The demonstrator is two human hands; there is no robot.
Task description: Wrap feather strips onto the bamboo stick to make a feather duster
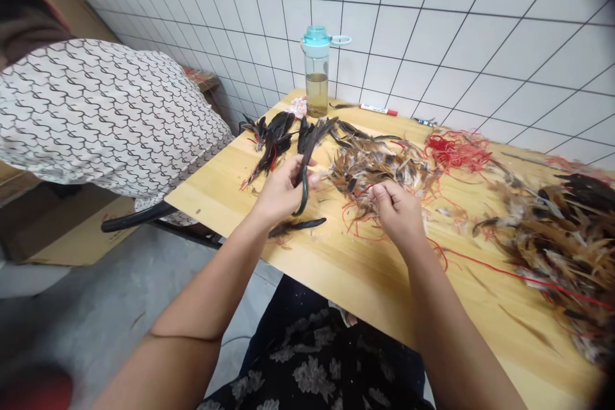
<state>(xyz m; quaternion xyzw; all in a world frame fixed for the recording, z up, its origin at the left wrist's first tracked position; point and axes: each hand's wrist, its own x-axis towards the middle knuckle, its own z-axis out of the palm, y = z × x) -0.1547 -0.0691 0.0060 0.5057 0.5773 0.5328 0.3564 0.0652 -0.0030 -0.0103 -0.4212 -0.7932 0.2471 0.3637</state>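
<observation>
Floral cloth (312,375) lies below the sleek feathers (316,139) in the left hand (284,189).

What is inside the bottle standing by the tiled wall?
The clear bottle holds a yellowish-brown liquid in its lower part; nothing shows above that. Whatever the turquoise cap covers inside cannot be seen.

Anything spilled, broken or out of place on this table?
Nothing looks spilled: the water bottle stands upright. Two untidy spots: red string lies in a loose tangle behind the feathers, with strands trailing over the tabletop, and one dark feather lies near the front edge, apart from the dark bunches.
</observation>
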